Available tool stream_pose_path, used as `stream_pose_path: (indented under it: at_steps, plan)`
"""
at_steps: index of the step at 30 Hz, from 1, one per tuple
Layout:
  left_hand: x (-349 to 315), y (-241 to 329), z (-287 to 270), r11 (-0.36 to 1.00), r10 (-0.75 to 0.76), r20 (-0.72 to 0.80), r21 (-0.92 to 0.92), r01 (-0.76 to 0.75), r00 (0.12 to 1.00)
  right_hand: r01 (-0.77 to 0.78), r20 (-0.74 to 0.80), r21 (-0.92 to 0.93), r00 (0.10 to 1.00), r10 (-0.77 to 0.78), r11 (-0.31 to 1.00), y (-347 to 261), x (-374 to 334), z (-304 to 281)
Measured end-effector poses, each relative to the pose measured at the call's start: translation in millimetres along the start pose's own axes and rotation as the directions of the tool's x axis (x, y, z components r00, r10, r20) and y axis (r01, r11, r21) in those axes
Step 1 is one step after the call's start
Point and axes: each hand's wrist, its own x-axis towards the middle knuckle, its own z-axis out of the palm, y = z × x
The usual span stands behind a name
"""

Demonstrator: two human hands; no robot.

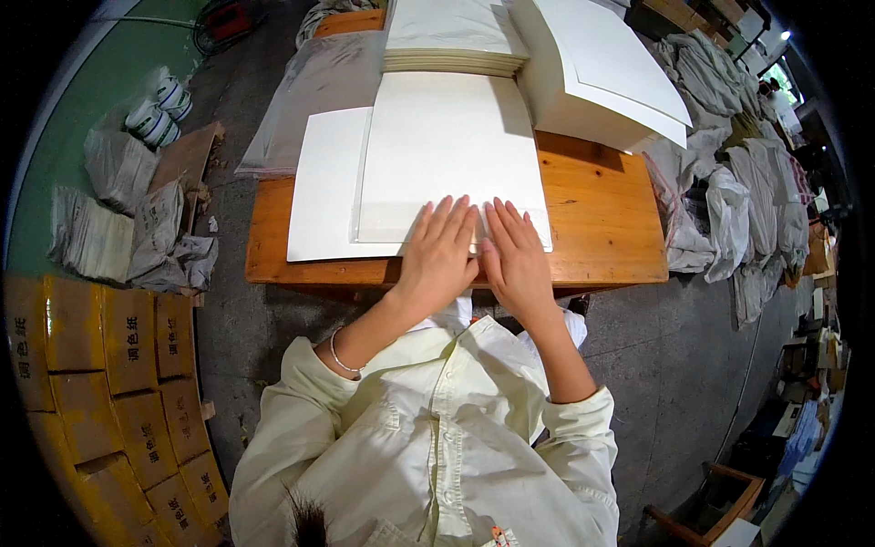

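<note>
My left hand (440, 255) and my right hand (517, 256) lie flat side by side, fingers spread, on the near edge of a stack of white paper sheets (447, 146). The stack rests on a wooden table (602, 219). A larger white sheet (324, 182) sticks out from under the stack on the left. Neither hand grips anything. A thin bracelet circles my left wrist.
Behind the stack lie a thick pile of cream sheets (451, 41) and a big block of white paper (606, 68). Yellow cardboard boxes (109, 365) are stacked at the left, wrapped paper bundles (128, 219) lie on the floor, and grey-white sacks (729, 182) are heaped at the right.
</note>
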Motion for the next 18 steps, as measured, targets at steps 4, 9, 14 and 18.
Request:
stream_pose_path:
  at_steps: [4,9,14,18]
  plan:
    - [-12,-29,-17,0.992,-0.107,0.097,0.084,0.099,0.990,-0.055,0.061,-0.126,0.996,0.063,0.991,18,-11,7]
    - [-33,-56,-34,0.979,-0.198,0.103,0.074,0.191,0.975,-0.125,0.044,-0.191,0.990,0.135,0.974,17,-13,8]
    - [-33,-53,-34,0.975,-0.218,0.083,0.059,0.214,0.972,-0.180,0.043,-0.246,0.980,0.196,0.952,15,-17,14]
    - [-34,-59,-29,0.974,-0.225,0.073,0.050,0.222,0.972,-0.235,0.010,-0.256,0.969,0.245,0.938,20,-18,19]
